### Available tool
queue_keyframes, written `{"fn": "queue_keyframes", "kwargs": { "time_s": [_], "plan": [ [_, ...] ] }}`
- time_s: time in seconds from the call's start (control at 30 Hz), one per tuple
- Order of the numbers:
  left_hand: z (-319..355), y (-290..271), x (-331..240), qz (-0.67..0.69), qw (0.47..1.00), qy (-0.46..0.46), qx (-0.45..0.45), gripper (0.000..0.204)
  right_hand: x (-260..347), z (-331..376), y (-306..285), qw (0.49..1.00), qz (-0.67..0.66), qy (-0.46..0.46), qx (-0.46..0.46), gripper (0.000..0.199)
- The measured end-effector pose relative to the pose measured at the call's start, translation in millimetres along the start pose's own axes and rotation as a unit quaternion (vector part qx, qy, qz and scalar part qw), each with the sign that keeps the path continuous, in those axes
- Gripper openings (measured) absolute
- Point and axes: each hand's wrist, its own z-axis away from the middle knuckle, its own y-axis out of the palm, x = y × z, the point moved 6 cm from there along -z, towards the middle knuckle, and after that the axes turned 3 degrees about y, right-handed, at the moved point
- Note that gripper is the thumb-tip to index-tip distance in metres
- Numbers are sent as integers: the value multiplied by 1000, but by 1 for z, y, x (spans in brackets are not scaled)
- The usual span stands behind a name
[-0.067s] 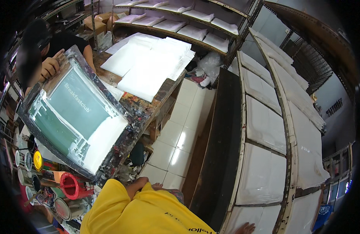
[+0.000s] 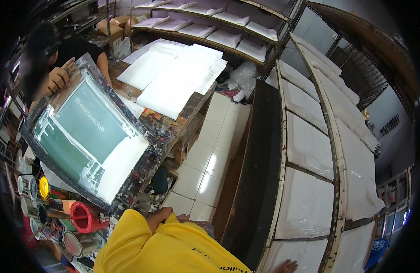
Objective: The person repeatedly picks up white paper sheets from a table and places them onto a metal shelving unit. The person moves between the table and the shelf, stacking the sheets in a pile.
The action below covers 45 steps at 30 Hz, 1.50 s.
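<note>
My left forearm comes out of a yellow sleeve [image 2: 128, 239] and bends in at my waist. My left hand [image 2: 163, 214] rests against the yellow shirt there, its fingers mostly hidden. At the lower edge, my right hand [image 2: 287, 266] lies with fingers apart on the edge of a white, plastic-wrapped pack [image 2: 294, 252] on the rack. A co-worker's hand [image 2: 59, 81] grips the upper end of a screen printing frame [image 2: 85, 132], tilted up over the work table. Its green mesh carries lettering and smears of white ink.
White sheets [image 2: 173, 75] lie spread on the paint-stained table [image 2: 162, 125]. Ink cans and a red bucket [image 2: 85, 217] crowd the lower left. Racks [image 2: 283, 150] of wrapped packs stand right and at the back, with a dark board [image 2: 253, 168] beside the tiled aisle [image 2: 198, 159].
</note>
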Motion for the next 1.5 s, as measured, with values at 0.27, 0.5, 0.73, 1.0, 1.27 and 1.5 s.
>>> {"fn": "queue_keyframes", "kwargs": {
  "time_s": [0.27,0.5,0.73,1.0,1.27,1.5],
  "plan": [
    [-9,-7,0,-38,999,24,-6,28,27,5,-62,987,-134,92,5,62],
    [5,-15,-20,-24,1000,-1,12,21,15,4,-28,997,-49,39,43,61],
    [3,-16,-18,8,1000,-15,7,21,22,8,-55,991,-108,74,25,57],
    [9,-23,-30,-24,998,49,-10,21,13,2,-41,977,-158,131,62,60],
    [21,-30,-41,24,999,-28,18,14,24,2,-59,969,-155,163,103,62],
    [14,-25,-34,-26,998,-36,44,28,21,3,-55,968,-166,157,100,63]
  ]
}}
